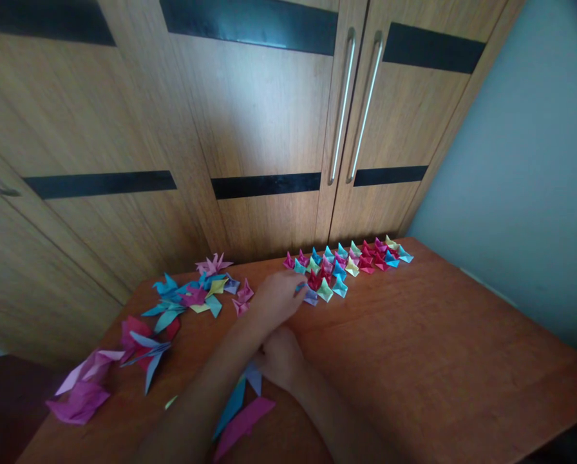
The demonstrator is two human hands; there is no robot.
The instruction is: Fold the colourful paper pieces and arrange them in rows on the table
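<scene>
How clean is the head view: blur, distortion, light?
Head view: cabinet doors bow from wide-angle distortion, corners vignette dark; light dim, glare on the handles; left hand and right hand soft; row of folded paper pieces lacks fine detail.

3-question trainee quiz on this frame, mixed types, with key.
1. True or false: the left hand is at the end of the row of small coloured folded paper pieces on the brown wooden table.
2. The right hand lies nearest to: A) scissors B) long blue and pink folded paper pieces C) a glue bottle.
3. Fill in: the larger folded paper shapes lie on the person's ____ side.
Key: 1 true; 2 B; 3 left.
</scene>
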